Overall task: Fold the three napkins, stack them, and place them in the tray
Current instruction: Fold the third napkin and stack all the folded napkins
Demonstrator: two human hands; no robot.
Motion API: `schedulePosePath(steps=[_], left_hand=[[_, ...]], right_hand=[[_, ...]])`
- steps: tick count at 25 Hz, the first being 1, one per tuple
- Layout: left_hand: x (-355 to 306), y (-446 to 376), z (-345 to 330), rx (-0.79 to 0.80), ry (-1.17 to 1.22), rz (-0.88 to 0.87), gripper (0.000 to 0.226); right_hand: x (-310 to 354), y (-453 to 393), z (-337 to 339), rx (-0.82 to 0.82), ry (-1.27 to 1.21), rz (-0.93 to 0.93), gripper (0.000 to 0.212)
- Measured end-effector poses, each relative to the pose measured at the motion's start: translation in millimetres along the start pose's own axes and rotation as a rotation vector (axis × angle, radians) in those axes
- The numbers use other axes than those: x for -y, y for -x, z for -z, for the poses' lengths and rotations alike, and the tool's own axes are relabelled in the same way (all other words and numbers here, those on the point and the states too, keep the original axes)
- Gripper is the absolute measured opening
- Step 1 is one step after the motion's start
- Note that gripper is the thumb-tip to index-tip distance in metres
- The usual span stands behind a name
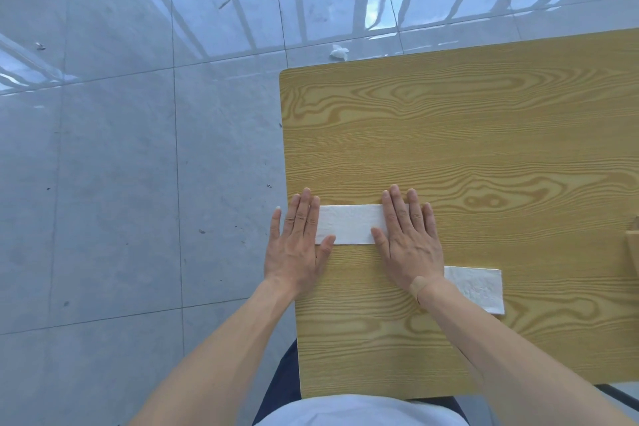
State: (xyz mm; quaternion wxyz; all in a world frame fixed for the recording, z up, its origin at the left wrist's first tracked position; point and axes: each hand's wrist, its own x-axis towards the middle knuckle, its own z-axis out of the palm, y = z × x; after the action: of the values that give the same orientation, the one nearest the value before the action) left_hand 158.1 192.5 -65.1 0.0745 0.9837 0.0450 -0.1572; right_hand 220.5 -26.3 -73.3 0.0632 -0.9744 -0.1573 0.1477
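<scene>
A white napkin [351, 223], folded into a long strip, lies near the left edge of the wooden table [484, 135]. My left hand [299, 242] presses flat on its left end, fingers straight, partly over the table's edge. My right hand [409, 239] presses flat on its right end. A second white napkin [479, 289], folded, lies on the table to the right, partly hidden behind my right wrist. A corner of a wooden tray [632, 249] shows at the right border of the view.
The table's left edge runs just beside my left hand, with grey tiled floor [138, 183] beyond. A crumpled white scrap [339, 52] lies on the floor past the table's far corner. Bare tabletop stretches beyond the napkin toward the far edge.
</scene>
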Motion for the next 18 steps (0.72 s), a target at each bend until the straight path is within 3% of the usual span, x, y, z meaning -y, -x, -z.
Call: schedulePosePath(steps=[5, 8, 11, 18], left_hand=[[-0.2, -1.6, 22.3, -0.032, 0.09, 0.011, 0.069], [11.2, -10.3, 40.2, -0.087, 0.21, 0.016, 0.056], [20.3, -20.4, 52.7, -0.023, 0.224, -0.01, 0.054], [15.2, -38.1, 69.9, 0.129, 0.3, 0.117, 0.042]], right_hand=[[-7.0, -3.0, 22.1, -0.011, -0.106, -0.01, 0.065], [-45.7, -12.7, 40.5, -0.074, -0.114, -0.153, 0.063], [-94.0, -15.6, 44.6, -0.008, -0.06, -0.3, 0.064], [-106.2, -12.8, 31.5, -0.035, -0.032, -0.321, 0.059]])
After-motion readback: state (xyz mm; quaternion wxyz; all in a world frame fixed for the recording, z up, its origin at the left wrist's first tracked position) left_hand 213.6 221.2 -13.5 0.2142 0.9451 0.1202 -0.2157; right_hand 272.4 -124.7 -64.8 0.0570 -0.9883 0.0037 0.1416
